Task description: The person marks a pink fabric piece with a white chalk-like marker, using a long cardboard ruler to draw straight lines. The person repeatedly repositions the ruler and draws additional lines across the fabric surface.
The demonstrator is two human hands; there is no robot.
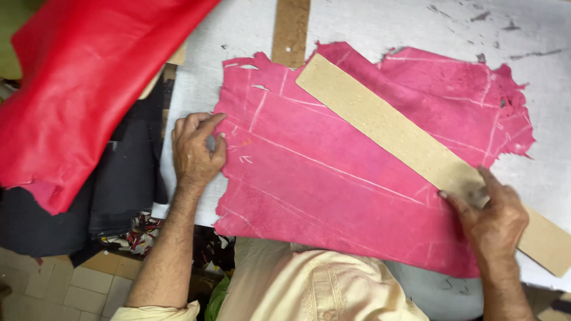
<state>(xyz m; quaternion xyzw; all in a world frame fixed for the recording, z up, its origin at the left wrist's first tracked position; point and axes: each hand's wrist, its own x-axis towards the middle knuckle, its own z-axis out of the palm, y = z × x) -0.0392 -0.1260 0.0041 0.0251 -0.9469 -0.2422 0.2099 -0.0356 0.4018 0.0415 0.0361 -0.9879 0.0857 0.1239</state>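
A pink leather hide (333, 172) with white chalk lines lies suede side up on the white worktable (386, 24). A long tan cardboard strip (380, 119) rests diagonally across it, from upper middle to lower right. My left hand (196, 148) presses on the hide's left edge, its fingers curled at the rim. My right hand (491, 217) rests on the strip's lower part, with thumb and forefinger laid flat on it.
A glossy red hide (83, 83) hangs at the upper left over dark folded material (125, 178). A second tan strip (290, 30) lies at the table's top edge. Tiled floor (77, 291) shows at the lower left.
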